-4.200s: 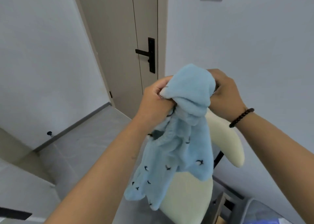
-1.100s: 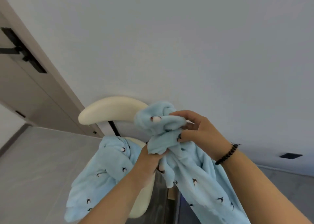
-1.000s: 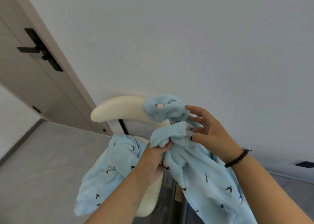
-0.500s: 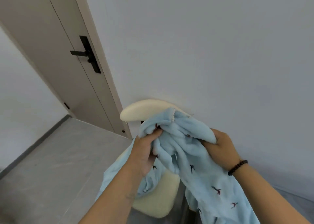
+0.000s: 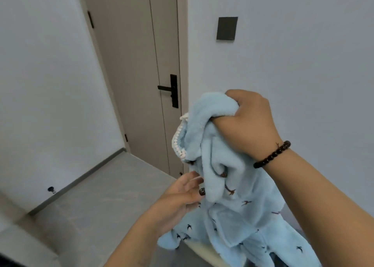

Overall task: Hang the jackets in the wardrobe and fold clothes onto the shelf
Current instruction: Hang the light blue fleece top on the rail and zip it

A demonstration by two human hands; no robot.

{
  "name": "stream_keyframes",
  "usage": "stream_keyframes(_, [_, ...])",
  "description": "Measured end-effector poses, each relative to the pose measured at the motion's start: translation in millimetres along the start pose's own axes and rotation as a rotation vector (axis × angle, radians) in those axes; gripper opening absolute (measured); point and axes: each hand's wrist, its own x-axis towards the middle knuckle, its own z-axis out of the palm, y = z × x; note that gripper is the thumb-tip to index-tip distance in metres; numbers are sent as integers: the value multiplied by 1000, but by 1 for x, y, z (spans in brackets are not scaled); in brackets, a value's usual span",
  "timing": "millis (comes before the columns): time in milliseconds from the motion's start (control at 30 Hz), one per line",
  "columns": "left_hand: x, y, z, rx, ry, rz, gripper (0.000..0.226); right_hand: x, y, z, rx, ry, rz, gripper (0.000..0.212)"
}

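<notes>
A fluffy light-blue garment with small dark bird prints and a white beaded trim hangs bunched in front of me. My right hand grips its top in a fist, holding it up at chest height. Lower down, my left hand lies against the garment's left side with its fingers extended, touching the cloth by a dark button. The garment's lower folds drape over a cream chair, most of which is hidden. No wardrobe or shelf is in view.
A beige door with a black handle stands shut ahead. A dark wall plate is on the white wall to the right. Grey tiled floor spreads to the left, with a doorstop by the skirting.
My right hand has lifted the garment's top higher in a fist. My left hand has let go of its grip and now lies open against the cloth. The view has swung left toward the door.
</notes>
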Motion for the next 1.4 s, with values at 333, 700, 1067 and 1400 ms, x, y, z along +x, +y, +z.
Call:
stream_keyframes(333, [-147, 66, -78, 225, 390, 393, 52, -9, -180, 111, 354, -240, -68, 34])
stream_keyframes(700, [-242, 86, -168, -140, 942, 553, 34, -74, -161, 232, 427, -404, -104, 35])
stream_keyframes(1067, [-309, 108, -203, 515, 1303, -53, 28, -95, -179, 354, 345, -943, -361, 25])
stream_keyframes(1400, [-373, 98, -220, 636, 1914, -293, 53, -102, -250, 409, 561, -957, -469, 21])
